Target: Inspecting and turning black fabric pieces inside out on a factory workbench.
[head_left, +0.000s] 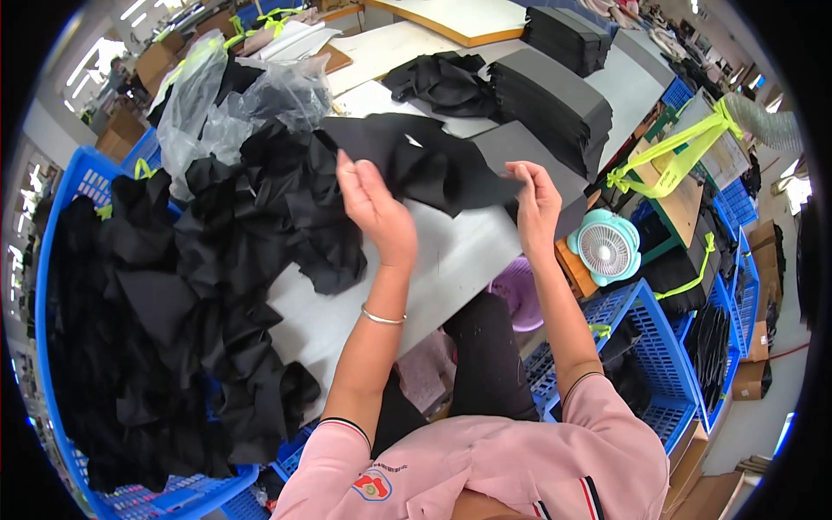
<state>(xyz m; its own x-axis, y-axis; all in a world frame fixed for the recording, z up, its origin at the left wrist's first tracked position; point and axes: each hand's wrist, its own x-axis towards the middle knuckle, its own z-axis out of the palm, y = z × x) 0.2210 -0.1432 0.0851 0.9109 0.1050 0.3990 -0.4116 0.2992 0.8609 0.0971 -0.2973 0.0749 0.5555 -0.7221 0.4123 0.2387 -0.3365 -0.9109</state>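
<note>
A black fabric piece (451,169) hangs stretched between my two hands over the table, its middle folded and sagging. My left hand (374,212), with a silver bangle on the wrist, has its fingers pressed together at the piece's left end. On the other side, my right hand (539,204) pinches the right corner between thumb and fingers; the outline there is slightly blurred. Loose black fabric pieces (321,212) lie heaped just left of my left hand. Close behind my right hand is a neat stack of flat black pieces (550,104).
A big blue basket (52,260) overflows with black fabric on the left, below a clear plastic bag (260,100). Another black stack (568,39) stands farther back. At right are a turquoise fan (607,247), a purple bin (520,299) and blue crates (650,355).
</note>
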